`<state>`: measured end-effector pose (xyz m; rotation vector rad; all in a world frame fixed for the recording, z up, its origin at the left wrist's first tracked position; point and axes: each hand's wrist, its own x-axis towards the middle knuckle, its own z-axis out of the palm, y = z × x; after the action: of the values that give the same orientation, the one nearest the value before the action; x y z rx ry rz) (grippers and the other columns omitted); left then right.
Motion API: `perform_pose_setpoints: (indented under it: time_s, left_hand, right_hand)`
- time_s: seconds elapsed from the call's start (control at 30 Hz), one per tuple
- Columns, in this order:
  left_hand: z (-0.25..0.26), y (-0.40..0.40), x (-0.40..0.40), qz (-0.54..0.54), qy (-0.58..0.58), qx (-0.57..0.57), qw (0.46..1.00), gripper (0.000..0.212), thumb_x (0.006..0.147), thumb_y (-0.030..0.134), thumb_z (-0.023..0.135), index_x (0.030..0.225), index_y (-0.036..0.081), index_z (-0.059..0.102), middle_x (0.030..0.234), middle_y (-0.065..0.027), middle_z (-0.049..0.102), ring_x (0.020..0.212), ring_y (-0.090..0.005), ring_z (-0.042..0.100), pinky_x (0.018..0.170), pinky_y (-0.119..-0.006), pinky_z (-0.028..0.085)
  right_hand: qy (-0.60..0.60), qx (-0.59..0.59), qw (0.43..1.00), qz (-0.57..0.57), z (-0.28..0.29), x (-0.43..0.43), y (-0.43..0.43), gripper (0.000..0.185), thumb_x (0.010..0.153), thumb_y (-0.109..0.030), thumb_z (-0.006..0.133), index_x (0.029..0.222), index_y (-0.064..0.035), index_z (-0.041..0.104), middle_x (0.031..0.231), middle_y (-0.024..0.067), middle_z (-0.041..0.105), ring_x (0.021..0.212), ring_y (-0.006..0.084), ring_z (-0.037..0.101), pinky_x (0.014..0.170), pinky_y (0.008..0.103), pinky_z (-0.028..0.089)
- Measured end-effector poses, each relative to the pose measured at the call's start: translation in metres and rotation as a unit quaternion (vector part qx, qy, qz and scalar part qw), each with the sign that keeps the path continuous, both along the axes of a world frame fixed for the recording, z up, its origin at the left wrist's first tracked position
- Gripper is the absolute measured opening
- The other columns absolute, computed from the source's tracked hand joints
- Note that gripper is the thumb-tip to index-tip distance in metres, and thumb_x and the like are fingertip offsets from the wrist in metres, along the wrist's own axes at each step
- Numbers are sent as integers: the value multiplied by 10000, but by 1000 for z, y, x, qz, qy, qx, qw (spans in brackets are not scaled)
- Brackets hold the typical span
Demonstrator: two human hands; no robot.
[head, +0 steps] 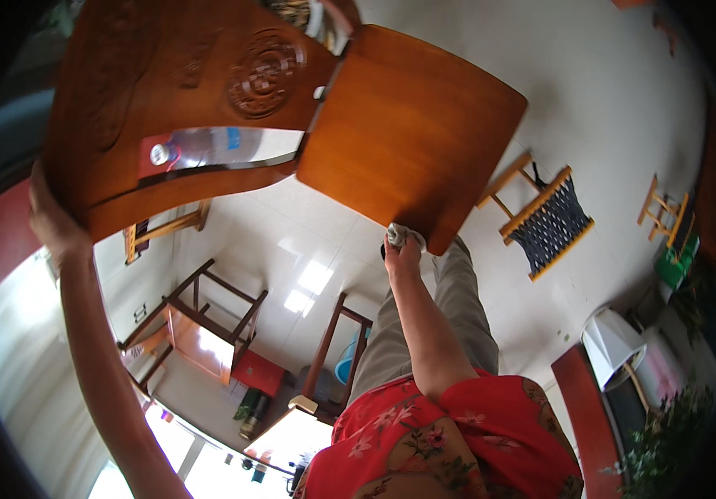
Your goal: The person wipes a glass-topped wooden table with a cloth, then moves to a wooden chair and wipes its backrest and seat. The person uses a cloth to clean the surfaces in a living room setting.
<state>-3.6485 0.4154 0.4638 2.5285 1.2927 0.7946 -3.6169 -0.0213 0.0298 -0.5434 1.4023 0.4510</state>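
Before me is a wooden chair, its flat brown seat (408, 125) facing up and its carved backrest (189, 68) spreading to the upper left. My left hand (55, 215) grips the outer edge of the backrest, its fingers partly hidden behind the wood. With my right hand (404, 254) I hold a bunched pale cloth (403, 234) against the near edge of the seat. A clear plastic bottle (208, 148) shows through the gap in the backrest.
A folding stool with a dark woven seat (551, 215) stands on the tiled floor (345, 249) at right, a smaller one (667, 209) beyond it. Another wooden chair (198, 337) is at lower left. A blue basin (345, 362), a white bin (610, 346) and a leafy plant (663, 430) are nearby.
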Motion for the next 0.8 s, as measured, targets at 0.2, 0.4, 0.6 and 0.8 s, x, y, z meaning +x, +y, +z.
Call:
perform_pose_setpoints:
  time_s: [0.2,0.4,0.6,0.8]
  left_hand:
    - [6,-40,48,109,-207,-188,954,464,948,373,502,1172,-18,613,1120,-95,636,1016,-162,568,929,-273,421]
    - [10,-49,52,138,-160,-156,965,430,942,344,492,1135,-16,628,1071,-84,640,969,-161,568,906,-280,420]
    - [11,-55,54,107,-136,-124,977,423,939,372,499,1023,-13,653,934,-53,627,872,-129,530,857,-260,409]
    - [14,-67,59,76,-154,-143,975,496,976,436,450,682,37,468,586,37,375,600,-71,328,547,-258,310]
  right_hand:
    - [49,89,994,45,-13,-8,93,204,905,-132,501,1094,-146,578,1076,44,653,943,216,647,807,423,535]
    - [50,130,985,106,-12,-15,173,221,924,-117,481,1094,-88,619,1078,77,670,975,241,651,869,440,532]
    - [24,150,956,250,-17,-35,227,244,875,-53,537,1109,-96,591,1063,70,648,972,234,636,830,423,540]
    - [-60,241,936,250,18,-33,275,232,831,-29,634,1052,-87,590,997,23,640,850,173,631,738,307,542]
